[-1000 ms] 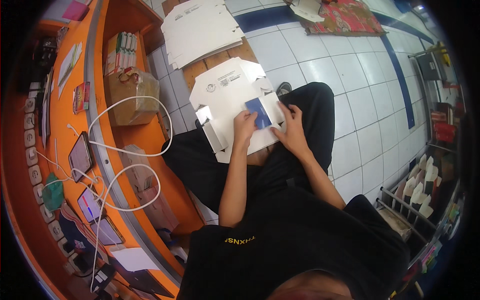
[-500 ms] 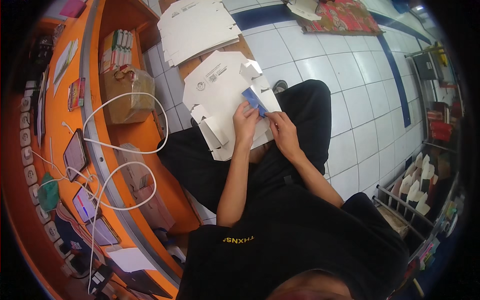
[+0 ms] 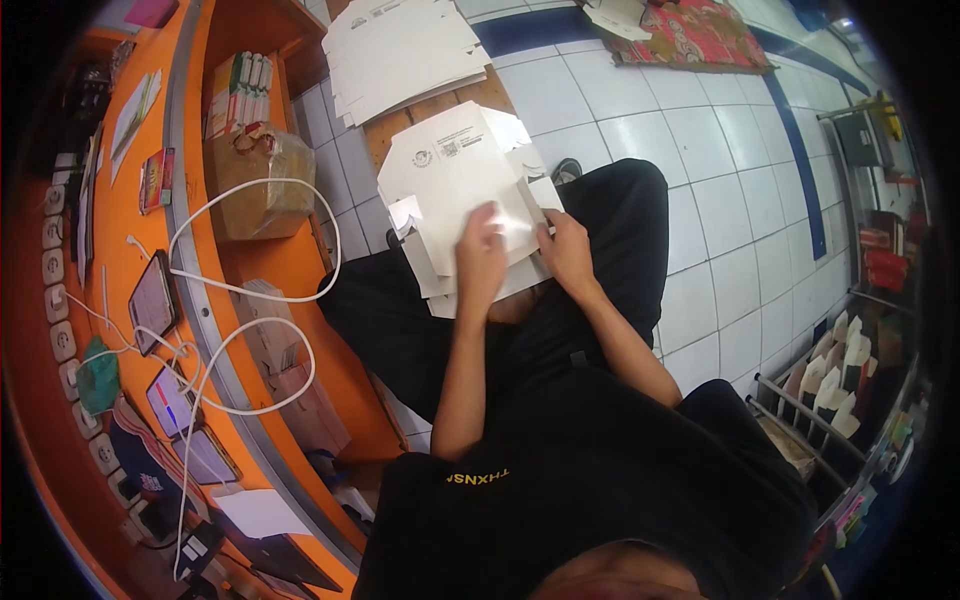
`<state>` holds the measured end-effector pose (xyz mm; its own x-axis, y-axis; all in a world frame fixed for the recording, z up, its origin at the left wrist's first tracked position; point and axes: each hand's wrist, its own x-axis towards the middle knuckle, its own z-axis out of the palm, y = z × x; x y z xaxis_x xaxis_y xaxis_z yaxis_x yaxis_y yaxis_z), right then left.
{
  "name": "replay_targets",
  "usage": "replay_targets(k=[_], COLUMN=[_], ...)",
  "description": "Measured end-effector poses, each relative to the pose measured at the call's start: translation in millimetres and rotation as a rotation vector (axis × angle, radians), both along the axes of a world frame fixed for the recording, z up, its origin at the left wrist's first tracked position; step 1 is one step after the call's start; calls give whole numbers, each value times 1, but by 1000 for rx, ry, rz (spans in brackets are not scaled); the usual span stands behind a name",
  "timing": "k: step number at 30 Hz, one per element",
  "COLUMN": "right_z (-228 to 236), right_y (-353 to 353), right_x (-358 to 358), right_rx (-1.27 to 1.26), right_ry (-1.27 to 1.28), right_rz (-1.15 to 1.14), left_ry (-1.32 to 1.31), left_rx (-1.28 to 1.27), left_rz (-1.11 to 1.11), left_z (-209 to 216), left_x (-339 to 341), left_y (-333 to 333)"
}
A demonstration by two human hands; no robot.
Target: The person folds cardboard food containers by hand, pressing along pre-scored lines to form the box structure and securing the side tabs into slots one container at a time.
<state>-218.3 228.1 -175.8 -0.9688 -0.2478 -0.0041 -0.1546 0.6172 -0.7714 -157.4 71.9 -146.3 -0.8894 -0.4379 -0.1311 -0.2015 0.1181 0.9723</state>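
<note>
A white flat cardboard box blank (image 3: 445,195) with small dark print lies before me, partly folded, its side flaps raised. Over its near part is my left hand (image 3: 482,255), its fingers smeared by motion, so their grip cannot be made out. My right hand (image 3: 567,252) has its fingers curled at the near right edge of the blank, by the right side flap (image 3: 543,190), and pinches the card there. Just beyond the blank, a stack of flat white box blanks (image 3: 400,55) rests on a wooden bench (image 3: 493,95).
To the left is an orange counter (image 3: 125,235) with phones (image 3: 153,300) and a looping white cable (image 3: 325,215). A taped brown carton (image 3: 265,185) stands on its shelf. White floor tiles (image 3: 700,210) spread right, toward a metal rack (image 3: 815,425). A red patterned mat (image 3: 690,40) lies far off.
The blue surface that was between my fingers no longer shows. My left hand has moved nearer and slightly left, away from the right flap; the right hand stays at the right edge.
</note>
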Motion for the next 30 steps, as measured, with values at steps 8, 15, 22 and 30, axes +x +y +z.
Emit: replay_targets(k=[8,15,22,30], right_z=[26,40,105,75], right_y=[2,4,-16,-36], right_x=[-2,4,32,52], right_rx=[-209,-155,32,-106], right_ry=[-116,40,563,339], right_rz=[-57,13,460,305], left_ry=[-397,-151,-115,-45], left_rx=[493,541,731,827], left_rz=[168,48,368,396], left_z=[22,34,39,36], left_x=[45,31,19,14], left_y=[-92,-80,-56,-34])
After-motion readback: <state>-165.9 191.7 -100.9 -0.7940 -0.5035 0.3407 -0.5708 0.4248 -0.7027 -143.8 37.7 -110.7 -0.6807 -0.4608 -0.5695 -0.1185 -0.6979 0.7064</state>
